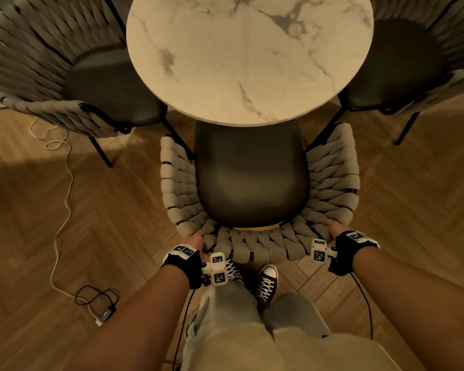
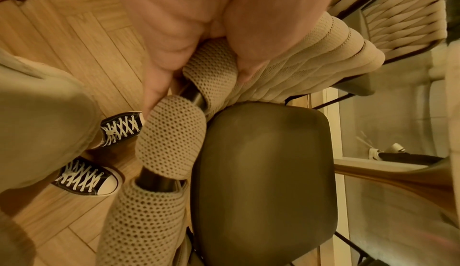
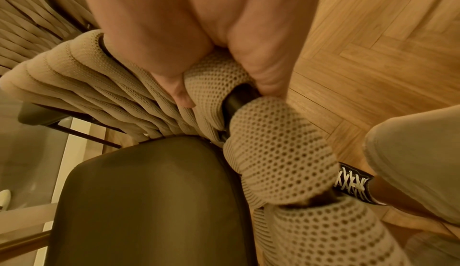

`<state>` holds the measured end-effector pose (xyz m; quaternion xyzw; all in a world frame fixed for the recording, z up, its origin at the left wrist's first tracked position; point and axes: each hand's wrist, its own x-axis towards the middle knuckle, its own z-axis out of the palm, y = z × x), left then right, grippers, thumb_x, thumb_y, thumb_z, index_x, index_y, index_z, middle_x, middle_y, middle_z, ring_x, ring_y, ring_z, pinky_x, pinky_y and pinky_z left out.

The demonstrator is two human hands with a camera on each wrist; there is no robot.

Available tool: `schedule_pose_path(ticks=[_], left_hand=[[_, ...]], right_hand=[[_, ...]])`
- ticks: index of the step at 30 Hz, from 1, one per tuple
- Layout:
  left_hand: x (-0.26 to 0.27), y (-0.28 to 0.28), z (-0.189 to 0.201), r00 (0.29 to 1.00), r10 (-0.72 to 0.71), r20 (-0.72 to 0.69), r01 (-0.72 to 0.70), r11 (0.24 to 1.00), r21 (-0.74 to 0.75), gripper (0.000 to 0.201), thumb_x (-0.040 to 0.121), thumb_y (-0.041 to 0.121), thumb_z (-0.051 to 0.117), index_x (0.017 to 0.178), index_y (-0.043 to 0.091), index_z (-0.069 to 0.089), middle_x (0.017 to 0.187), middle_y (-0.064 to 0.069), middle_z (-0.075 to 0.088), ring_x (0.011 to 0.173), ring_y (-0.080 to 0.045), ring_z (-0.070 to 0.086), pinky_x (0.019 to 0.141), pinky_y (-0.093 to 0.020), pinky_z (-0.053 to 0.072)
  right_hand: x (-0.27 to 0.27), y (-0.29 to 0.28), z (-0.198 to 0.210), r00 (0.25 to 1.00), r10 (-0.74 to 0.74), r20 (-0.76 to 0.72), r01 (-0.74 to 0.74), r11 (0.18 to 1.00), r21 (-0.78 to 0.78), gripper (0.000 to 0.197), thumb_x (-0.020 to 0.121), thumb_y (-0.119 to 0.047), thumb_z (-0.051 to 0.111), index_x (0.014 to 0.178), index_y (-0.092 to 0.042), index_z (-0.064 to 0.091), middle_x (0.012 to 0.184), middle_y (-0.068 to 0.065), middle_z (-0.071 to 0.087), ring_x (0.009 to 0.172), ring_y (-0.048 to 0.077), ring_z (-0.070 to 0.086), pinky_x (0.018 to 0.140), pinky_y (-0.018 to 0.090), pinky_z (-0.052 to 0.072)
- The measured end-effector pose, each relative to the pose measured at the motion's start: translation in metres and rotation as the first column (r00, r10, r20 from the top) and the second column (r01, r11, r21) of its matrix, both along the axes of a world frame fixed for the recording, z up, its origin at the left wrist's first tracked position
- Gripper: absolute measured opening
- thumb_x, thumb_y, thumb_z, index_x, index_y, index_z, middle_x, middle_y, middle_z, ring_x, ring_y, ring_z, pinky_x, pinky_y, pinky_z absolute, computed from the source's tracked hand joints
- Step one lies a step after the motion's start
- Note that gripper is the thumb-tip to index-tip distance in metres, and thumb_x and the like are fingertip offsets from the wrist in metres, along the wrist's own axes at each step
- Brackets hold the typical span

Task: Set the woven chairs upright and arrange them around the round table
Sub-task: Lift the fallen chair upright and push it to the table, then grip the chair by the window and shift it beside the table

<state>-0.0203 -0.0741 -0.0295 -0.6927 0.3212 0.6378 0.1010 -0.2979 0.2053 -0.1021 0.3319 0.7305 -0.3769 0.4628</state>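
A woven chair point(image 1: 257, 245) with a dark seat point(image 1: 252, 183) stands upright right in front of me, its seat front tucked under the round marble table point(image 1: 249, 57). My left hand point(image 1: 197, 241) grips the top rim of its backrest at the left corner, fingers and thumb curled round the woven rope point(image 2: 211, 67). At the right corner my right hand point(image 1: 334, 230) grips the same rim point(image 3: 216, 77). Two more woven chairs stand upright at the table, one at far left point(image 1: 46, 76) and one at far right point(image 1: 426, 62).
A white cable point(image 1: 62, 183) snakes over the parquet floor on the left to a plug and dark cord point(image 1: 102, 303). My feet in black sneakers point(image 1: 265, 282) stand just behind the chair's back. The neighbouring chairs' black legs point(image 1: 102, 153) splay outward.
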Motion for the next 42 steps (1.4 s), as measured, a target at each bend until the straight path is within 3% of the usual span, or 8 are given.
schedule_pose_path(ticks=[4,9,12,17,24,28,38,42], left_hand=[[0.005,-0.006,-0.017,0.994,0.103,-0.03,-0.103,0.995,0.011,0.026,0.098,0.027,0.05,0.114,0.012,0.065,0.121,-0.022,0.065,0.085,-0.032,0.062,0.091,-0.052,0.051],[0.004,0.002,-0.004,0.993,0.11,-0.038,-0.111,0.993,-0.036,0.016,0.093,0.024,0.06,0.101,0.012,0.068,0.087,-0.018,0.07,0.077,-0.034,0.066,0.074,-0.05,0.056],[0.011,-0.002,0.007,0.999,0.028,-0.016,-0.029,0.999,-0.036,0.013,0.094,0.019,0.058,0.093,0.007,0.064,0.09,-0.016,0.069,0.08,-0.034,0.066,0.086,-0.055,0.055],[0.039,-0.038,0.002,0.996,0.044,0.08,-0.038,0.996,-0.08,0.027,0.082,0.018,0.066,0.101,-0.001,0.067,0.087,-0.022,0.073,0.072,-0.036,0.072,0.069,-0.054,0.06],[0.023,-0.088,0.09,0.999,0.024,-0.022,-0.029,0.959,-0.283,0.012,0.088,0.01,0.056,0.081,0.002,0.063,0.072,-0.014,0.064,0.055,-0.026,0.059,0.05,-0.03,0.049],[0.023,-0.134,0.108,0.995,-0.08,-0.056,0.048,0.902,-0.43,0.015,0.091,0.01,0.055,0.077,0.006,0.061,0.068,-0.012,0.064,0.048,-0.021,0.057,0.049,-0.026,0.044],[0.064,-0.362,0.086,0.799,-0.498,0.338,0.59,0.539,-0.601,0.028,0.085,0.056,0.062,0.092,0.029,0.065,0.089,0.003,0.068,0.086,-0.019,0.065,0.081,-0.037,0.057],[0.071,-0.484,0.054,0.645,-0.623,0.442,0.753,0.42,-0.507,0.035,0.087,0.054,0.059,0.109,0.028,0.063,0.105,-0.001,0.068,0.096,-0.023,0.065,0.085,-0.037,0.056]], right_hand=[[0.007,-0.011,0.029,1.0,0.027,-0.008,-0.028,0.999,-0.025,0.052,0.095,-0.037,0.058,0.139,-0.012,0.047,0.132,0.016,0.061,0.118,0.044,0.06,0.083,0.06,0.054],[-0.007,0.014,-0.021,0.996,0.079,-0.037,-0.079,0.997,-0.006,0.055,0.083,-0.05,0.065,0.126,-0.018,0.058,0.117,0.015,0.07,0.086,0.033,0.069,0.083,0.057,0.058],[-0.006,0.016,-0.019,0.974,0.22,-0.049,-0.217,0.975,0.056,0.049,0.095,-0.035,0.052,0.135,-0.007,0.053,0.138,0.017,0.056,0.11,0.035,0.063,0.092,0.044,0.052],[0.01,-0.022,0.076,0.931,0.358,-0.074,-0.339,0.921,0.192,0.036,0.095,-0.032,0.05,0.121,-0.007,0.058,0.091,0.013,0.062,0.079,0.03,0.061,0.068,0.036,0.05],[0.031,-0.134,0.16,0.954,-0.022,-0.299,0.004,0.998,-0.061,0.041,0.083,-0.025,0.058,0.119,-0.006,0.059,0.108,0.015,0.062,0.083,0.031,0.061,0.078,0.041,0.049],[0.044,-0.225,0.187,0.939,0.118,-0.324,-0.229,0.915,-0.331,0.011,0.098,-0.017,0.052,0.104,-0.017,0.061,0.096,0.009,0.066,0.085,0.02,0.062,0.077,0.038,0.05],[0.088,-0.46,0.196,0.43,0.668,-0.607,-0.84,0.543,0.002,0.009,0.089,-0.018,0.062,0.093,-0.026,0.066,0.087,-0.001,0.068,0.078,0.017,0.062,0.062,0.024,0.046],[0.109,-0.566,0.176,0.395,0.746,-0.536,-0.87,0.492,0.044,0.012,0.091,-0.017,0.059,0.098,-0.024,0.065,0.09,-0.003,0.064,0.087,0.02,0.062,0.07,0.028,0.047]])
